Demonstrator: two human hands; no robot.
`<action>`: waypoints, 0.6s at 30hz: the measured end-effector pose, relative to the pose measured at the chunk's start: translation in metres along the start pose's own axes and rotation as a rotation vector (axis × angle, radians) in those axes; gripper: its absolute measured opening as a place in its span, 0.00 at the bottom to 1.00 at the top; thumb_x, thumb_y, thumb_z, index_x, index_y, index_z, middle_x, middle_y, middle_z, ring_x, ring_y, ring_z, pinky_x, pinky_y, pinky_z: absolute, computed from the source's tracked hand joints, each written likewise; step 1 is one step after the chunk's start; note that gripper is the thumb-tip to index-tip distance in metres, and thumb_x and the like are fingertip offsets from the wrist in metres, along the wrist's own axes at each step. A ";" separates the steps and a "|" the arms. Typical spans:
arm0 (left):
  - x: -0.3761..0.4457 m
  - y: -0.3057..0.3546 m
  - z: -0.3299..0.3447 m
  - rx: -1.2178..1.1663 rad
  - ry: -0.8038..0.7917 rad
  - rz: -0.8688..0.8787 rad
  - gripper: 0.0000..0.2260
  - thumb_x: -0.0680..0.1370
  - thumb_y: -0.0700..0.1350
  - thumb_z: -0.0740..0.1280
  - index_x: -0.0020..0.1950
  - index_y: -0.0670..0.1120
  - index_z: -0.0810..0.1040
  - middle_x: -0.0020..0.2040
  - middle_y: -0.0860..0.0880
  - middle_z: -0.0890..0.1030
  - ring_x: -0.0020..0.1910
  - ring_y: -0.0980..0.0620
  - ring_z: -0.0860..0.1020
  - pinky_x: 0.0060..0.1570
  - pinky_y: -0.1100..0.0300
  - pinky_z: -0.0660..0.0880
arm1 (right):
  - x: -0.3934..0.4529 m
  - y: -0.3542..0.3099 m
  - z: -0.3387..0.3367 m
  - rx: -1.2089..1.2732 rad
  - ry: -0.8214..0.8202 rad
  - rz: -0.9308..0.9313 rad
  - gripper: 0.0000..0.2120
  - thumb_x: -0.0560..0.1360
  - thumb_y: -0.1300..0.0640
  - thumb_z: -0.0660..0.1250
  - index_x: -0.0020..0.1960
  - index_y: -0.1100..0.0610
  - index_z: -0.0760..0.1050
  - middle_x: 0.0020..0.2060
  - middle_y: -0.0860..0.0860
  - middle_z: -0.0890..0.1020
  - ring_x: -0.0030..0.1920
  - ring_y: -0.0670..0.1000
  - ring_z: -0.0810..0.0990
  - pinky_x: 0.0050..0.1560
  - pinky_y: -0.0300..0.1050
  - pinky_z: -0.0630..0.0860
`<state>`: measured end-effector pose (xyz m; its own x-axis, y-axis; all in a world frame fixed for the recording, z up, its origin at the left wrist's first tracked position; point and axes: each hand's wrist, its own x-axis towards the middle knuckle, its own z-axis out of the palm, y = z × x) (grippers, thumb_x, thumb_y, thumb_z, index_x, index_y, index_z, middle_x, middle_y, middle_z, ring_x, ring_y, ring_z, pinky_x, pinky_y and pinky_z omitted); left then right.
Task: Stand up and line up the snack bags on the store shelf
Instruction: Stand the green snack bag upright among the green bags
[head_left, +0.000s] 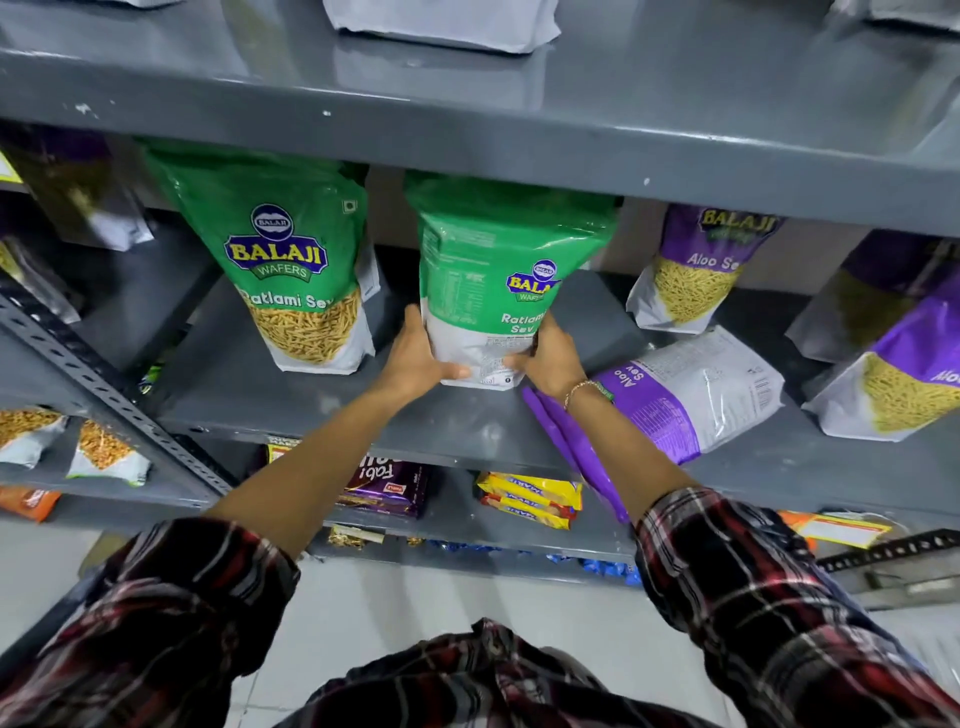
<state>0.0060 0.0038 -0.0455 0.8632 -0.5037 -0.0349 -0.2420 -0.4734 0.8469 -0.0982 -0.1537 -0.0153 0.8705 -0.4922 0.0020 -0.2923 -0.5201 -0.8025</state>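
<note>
The grey shelf (291, 410) holds snack bags. A green bag (291, 260) stands up near the left end. Another green bag (498, 280) stands in the middle, close to the front edge. A purple bag (685, 395) lies flat beside it. More purple bags (696, 270) stand toward the right end.

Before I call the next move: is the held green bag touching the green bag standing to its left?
Apart. The head view shows a strip of bare shelf back between the held green bag and the standing green bag, all the way down.
</note>
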 end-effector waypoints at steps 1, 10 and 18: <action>0.000 -0.001 0.000 0.010 -0.009 0.007 0.37 0.61 0.43 0.80 0.60 0.43 0.60 0.62 0.47 0.73 0.58 0.52 0.70 0.53 0.59 0.67 | 0.001 0.001 0.001 -0.001 -0.001 0.006 0.30 0.66 0.70 0.71 0.65 0.62 0.64 0.57 0.58 0.80 0.52 0.50 0.76 0.46 0.28 0.66; -0.053 -0.007 0.034 -0.136 0.204 0.110 0.34 0.63 0.49 0.78 0.61 0.43 0.64 0.59 0.45 0.65 0.58 0.44 0.72 0.60 0.50 0.73 | -0.013 0.015 0.009 0.145 0.086 0.156 0.17 0.69 0.68 0.71 0.55 0.64 0.70 0.52 0.60 0.81 0.50 0.54 0.81 0.53 0.40 0.76; -0.065 0.005 0.046 -0.179 0.151 0.164 0.32 0.69 0.53 0.74 0.65 0.42 0.64 0.59 0.46 0.64 0.61 0.47 0.70 0.62 0.53 0.70 | -0.038 0.013 0.016 0.113 0.160 0.140 0.13 0.69 0.74 0.57 0.46 0.64 0.78 0.44 0.60 0.84 0.45 0.55 0.82 0.53 0.47 0.79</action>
<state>-0.0719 0.0012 -0.0638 0.8784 -0.4433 0.1787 -0.3138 -0.2529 0.9152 -0.1291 -0.1309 -0.0353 0.7483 -0.6628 -0.0272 -0.3519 -0.3618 -0.8633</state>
